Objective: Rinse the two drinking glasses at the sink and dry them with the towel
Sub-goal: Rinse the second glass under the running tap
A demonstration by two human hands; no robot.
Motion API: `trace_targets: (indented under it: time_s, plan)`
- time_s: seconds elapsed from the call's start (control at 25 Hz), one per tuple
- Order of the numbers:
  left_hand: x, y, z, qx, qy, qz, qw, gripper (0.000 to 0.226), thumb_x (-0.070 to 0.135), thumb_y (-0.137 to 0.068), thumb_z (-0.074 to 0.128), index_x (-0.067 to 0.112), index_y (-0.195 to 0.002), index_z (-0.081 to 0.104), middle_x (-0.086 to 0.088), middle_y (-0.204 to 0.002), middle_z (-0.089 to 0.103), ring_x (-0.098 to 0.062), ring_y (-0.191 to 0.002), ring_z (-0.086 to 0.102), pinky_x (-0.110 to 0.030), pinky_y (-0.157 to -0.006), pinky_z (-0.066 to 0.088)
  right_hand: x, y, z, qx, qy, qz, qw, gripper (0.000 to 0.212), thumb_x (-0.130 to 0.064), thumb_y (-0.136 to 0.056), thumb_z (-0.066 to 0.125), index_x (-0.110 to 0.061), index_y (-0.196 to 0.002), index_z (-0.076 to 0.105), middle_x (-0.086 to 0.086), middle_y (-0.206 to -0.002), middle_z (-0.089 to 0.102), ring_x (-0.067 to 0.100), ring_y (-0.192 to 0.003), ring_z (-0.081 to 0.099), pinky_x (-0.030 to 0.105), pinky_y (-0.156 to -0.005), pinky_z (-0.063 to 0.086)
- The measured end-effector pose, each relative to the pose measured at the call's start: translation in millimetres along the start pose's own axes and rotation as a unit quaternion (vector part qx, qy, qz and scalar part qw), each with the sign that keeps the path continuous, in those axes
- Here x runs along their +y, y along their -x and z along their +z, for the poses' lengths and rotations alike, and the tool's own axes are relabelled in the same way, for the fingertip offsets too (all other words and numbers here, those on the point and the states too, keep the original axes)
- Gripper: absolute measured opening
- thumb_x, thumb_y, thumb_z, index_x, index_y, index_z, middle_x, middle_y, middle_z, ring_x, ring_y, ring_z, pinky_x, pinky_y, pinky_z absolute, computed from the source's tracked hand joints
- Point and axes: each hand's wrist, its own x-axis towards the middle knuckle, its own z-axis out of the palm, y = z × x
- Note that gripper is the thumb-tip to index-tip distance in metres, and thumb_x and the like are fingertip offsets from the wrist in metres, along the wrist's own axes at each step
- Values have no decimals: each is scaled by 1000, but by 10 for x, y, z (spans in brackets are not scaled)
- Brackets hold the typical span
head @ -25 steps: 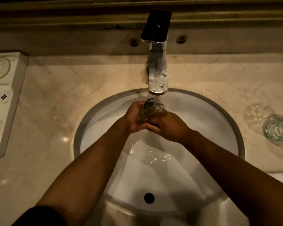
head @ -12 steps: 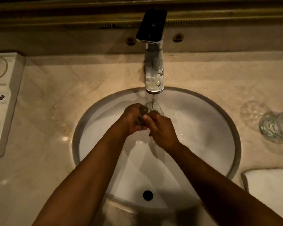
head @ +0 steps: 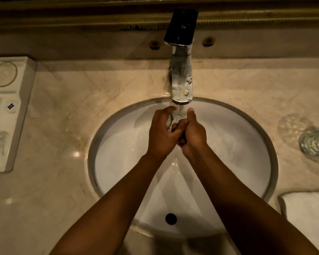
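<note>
Clear, wet glass is what I am working on: I am holding the small transparent drinking glass [head: 174, 119] under the stream from the chrome faucet with the flat black lever [head: 181, 70], over the white oval sink basin [head: 238, 144]. My left hand [head: 163, 132] is wrapping its curled fingers round the glass's left side, and my right hand [head: 192, 133] is curling in against the other side with the thumb raised beside the stream; the two hands are touching in front of the glass. I judge it light but rigid, breakable and very slippery while water is running over it, so I am taking it round the wall with both hands, not by the thin rim. The second clear patterned drinking glass [head: 316, 142] is lying tilted on the beige marble counter [head: 63, 126] at the right edge, well apart from the basin, and the folded white towel [head: 307, 214] is waiting nearer me, below it. A white amenity tray [head: 9, 111] is sitting far left.
</note>
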Motion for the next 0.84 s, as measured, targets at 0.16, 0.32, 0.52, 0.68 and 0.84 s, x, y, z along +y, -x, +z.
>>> trace_targets:
  time_s: [0.16, 0.32, 0.52, 0.68, 0.84]
  plan:
    - [160, -162, 101, 80, 40, -80, 993, 18, 32, -92, 69, 21, -105, 71, 3, -104, 74, -12, -94, 70, -27, -83, 56, 47, -22, 56, -29, -38, 0, 999, 42, -51, -98, 53, -13, -100, 72, 8, -90, 78, 23, -79, 72, 29, -56, 50]
    - [262, -514, 89, 0, 162, -324, 932, 22, 23, -99, 54, 8, -93, 69, -12, -95, 74, -25, -70, 66, -33, -64, 54, 121, 28, 37, 43, 35, -156, 986, 38, -46, -100, 51, -20, -83, 71, 3, -77, 76, 18, -71, 72, 33, -62, 56]
    - [174, -429, -3, -93, 300, -281, 907, 32, 30, -90, 60, 6, -105, 76, -15, -98, 79, -27, -82, 75, -35, -73, 57, -17, -18, 14, 39, 31, -81, 995, 38, -48, -97, 54, -18, -85, 72, 5, -80, 77, 19, -75, 74, 33, -67, 59]
    - [141, -327, -9, -55, 335, -223, 914, 29, 26, -92, 61, 4, -103, 76, -17, -102, 78, -25, -89, 74, -35, -82, 57, -14, -179, -30, -59, -77, 76, 992, 38, -48, -97, 53, -21, -71, 62, -2, -62, 58, 11, -49, 49, 18, -39, 27]
    - [177, -309, 9, -35, 238, -136, 961, 26, 29, -96, 51, 17, -89, 73, -7, -92, 77, -18, -87, 70, -32, -82, 53, 91, -341, -49, -124, -203, 179, 955, 33, -48, -98, 49, -19, -103, 62, -5, -82, 61, 7, -51, 50, 18, -28, 23]
